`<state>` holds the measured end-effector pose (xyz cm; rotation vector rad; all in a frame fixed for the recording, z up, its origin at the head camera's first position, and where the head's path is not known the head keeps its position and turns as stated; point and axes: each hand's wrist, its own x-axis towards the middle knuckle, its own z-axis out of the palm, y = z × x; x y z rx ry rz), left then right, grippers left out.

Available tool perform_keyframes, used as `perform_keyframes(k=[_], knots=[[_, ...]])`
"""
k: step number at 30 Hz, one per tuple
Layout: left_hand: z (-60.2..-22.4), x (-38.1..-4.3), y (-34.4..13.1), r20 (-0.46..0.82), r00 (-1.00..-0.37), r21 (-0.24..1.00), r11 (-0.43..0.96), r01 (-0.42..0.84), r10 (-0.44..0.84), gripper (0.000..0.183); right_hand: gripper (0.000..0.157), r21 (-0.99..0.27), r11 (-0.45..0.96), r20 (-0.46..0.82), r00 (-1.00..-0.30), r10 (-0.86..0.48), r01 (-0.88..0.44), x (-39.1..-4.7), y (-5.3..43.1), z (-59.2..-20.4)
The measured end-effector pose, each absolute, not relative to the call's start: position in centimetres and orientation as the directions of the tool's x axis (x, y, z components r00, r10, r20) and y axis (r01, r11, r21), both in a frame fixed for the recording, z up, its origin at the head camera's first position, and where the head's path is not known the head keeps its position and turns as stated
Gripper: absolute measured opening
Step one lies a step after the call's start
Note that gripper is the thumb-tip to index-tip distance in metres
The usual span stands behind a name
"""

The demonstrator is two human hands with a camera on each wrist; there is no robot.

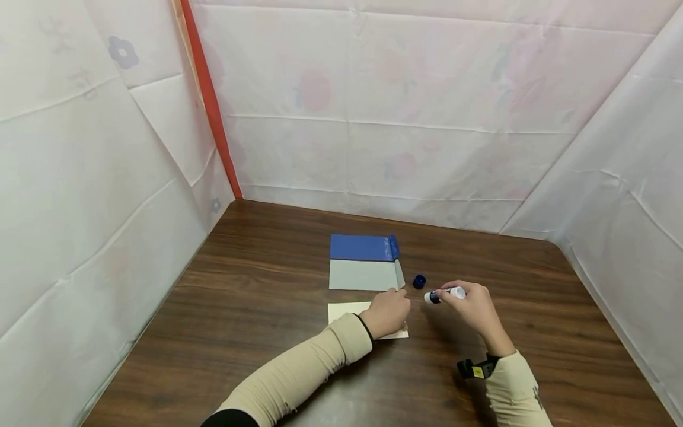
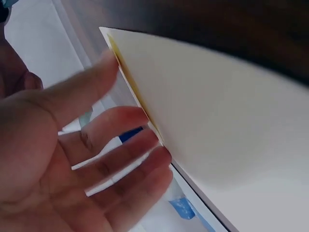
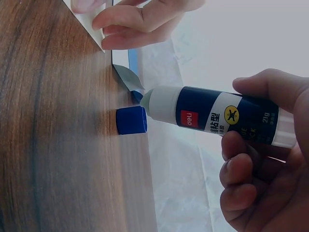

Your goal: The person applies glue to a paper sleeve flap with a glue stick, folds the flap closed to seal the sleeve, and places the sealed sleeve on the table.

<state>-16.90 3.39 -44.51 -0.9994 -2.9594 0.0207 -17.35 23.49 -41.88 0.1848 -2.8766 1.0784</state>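
Cream sheet [image 1: 344,309] is being touched by loosely spread left hand [image 1: 387,312]; glue stick [image 3: 195,107] is being pinched beside it by right hand [image 1: 475,306], perhaps averting smears.

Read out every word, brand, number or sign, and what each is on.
"deli": red patch on the glue stick.
"粘型": its white band, preceding character unclear.
"21g": its dark blue label.
"UE", "CK": same label, partly covered.
Yellow circle: unclear black sign.
Unreadable: finer print there, faint marks on the left wall sheet, wrist device's yellow label.
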Motion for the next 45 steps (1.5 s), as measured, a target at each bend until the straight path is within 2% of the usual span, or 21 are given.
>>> perform_keyframes(k=[6,11,14,20,23,33,38,45], knots=[[-44.4,-16.4,3.9,0.002,-0.815,-0.070,0.813,0.578,0.580,0.014,0.028,-0.652,0.747,0.097,-0.991,-0.089,-0.131,-17.2,23.5,-41.9],[-44.1,-16.3,4.0,-0.041,-0.832,-0.055,0.830,0.555,0.554,0.031,0.030,-0.670,0.732,0.083,-0.992,-0.091,-0.123,-17.1,23.5,-41.7],[-44.2,-16.5,4.0,-0.041,-0.827,-0.043,0.826,0.562,0.560,0.034,0.032,-0.678,0.725,0.078,-0.993,-0.093,-0.121,-17.0,23.5,-41.5],[-44.5,-16.9,3.7,0.045,-0.801,-0.045,0.802,0.595,0.597,0.013,0.031,-0.680,0.725,0.067,-0.994,-0.087,-0.109,-17.0,23.4,-41.5],[-44.6,-17.1,3.5,0.065,-0.784,-0.054,0.787,0.615,0.617,0.011,0.032,-0.691,0.715,0.064,-0.994,-0.085,-0.106,-17.0,23.3,-41.5],[-44.1,-17.3,2.5,-0.063,-0.748,0.031,0.751,0.660,0.660,0.003,0.031,-0.700,0.706,0.072,-0.994,-0.085,-0.111,-17.0,23.2,-41.2],[-43.8,-17.2,2.3,-0.101,-0.741,0.055,0.748,0.662,0.664,0.012,0.033,-0.698,0.710,0.052,-0.995,-0.085,-0.097,-17.0,23.2,-41.2],[-43.8,-17.0,2.4,-0.079,-0.740,0.041,0.744,0.667,0.668,0.023,0.034,-0.697,0.711,0.045,-0.996,-0.081,-0.089,-16.8,23.2,-41.3]])
